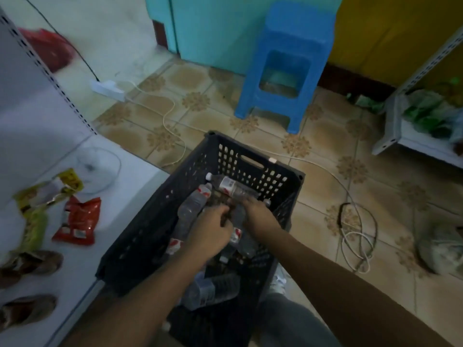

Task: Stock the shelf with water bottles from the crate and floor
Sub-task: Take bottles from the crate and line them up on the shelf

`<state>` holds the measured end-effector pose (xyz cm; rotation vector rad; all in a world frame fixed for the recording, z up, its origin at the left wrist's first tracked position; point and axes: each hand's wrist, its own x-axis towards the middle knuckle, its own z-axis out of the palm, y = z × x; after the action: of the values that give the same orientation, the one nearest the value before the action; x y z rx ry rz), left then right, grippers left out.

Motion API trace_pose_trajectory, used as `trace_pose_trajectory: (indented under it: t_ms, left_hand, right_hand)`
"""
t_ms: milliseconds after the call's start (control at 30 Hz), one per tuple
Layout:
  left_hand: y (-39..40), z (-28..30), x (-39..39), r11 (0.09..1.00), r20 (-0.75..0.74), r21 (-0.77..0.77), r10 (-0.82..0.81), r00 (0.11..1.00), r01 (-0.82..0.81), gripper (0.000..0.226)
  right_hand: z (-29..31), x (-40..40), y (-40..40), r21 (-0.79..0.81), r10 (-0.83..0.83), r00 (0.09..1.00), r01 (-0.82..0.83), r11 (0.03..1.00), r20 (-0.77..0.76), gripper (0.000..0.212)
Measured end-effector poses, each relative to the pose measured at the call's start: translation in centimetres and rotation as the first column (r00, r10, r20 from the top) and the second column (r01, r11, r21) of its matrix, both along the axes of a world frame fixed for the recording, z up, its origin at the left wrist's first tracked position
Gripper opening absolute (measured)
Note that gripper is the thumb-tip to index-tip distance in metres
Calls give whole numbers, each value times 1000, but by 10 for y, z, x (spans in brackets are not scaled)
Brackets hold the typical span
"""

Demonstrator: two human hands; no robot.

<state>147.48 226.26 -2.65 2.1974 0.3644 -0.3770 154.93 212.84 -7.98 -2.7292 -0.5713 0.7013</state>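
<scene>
Fingers of the left hand are curled down into the crate, bent round the clear bottle that stands between both hands, and the right hand closes on that same bottle from the other side, its fingertips lost behind the plastic. Starting at the far left, a white shelf runs along the frame, and on it lie a yellow snack packet, a red snack packet just beside it, and two brown packets nearer the camera, blurred. A red bag sits on the floor behind the shelf's upright, with a white power strip and its cable close by. Moving to the middle, the black crate rests on the tiled floor against the shelf edge, and more water bottles lie in it: one across the far end, one slanted at the left, another low near the front. Beyond the crate stands a blue stool against a teal wall. Over on the right, a coil of white cable lies on the tiles, a pale bag sits near the edge, and a second white shelf carries green packets
</scene>
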Motion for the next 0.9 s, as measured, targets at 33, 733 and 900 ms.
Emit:
trace_pose_trajectory:
  t_ms: [33,733,900]
  left_hand:
    - [-2,-24,2,999,-49,-22,24,999,-25,34]
    - [-27,-171,-22,955,-368,-205,126,921,-213,28]
    - [-16,-111,-24,843,-362,-309,323,874,-440,31]
  right_hand:
    - [-28,10,2,-59,84,996,-84,995,-1,65]
    - [-134,64,45,-442,765,618,-746,498,-181,46]
    - [-60,55,41,-409,596,786,-605,684,-166,37]
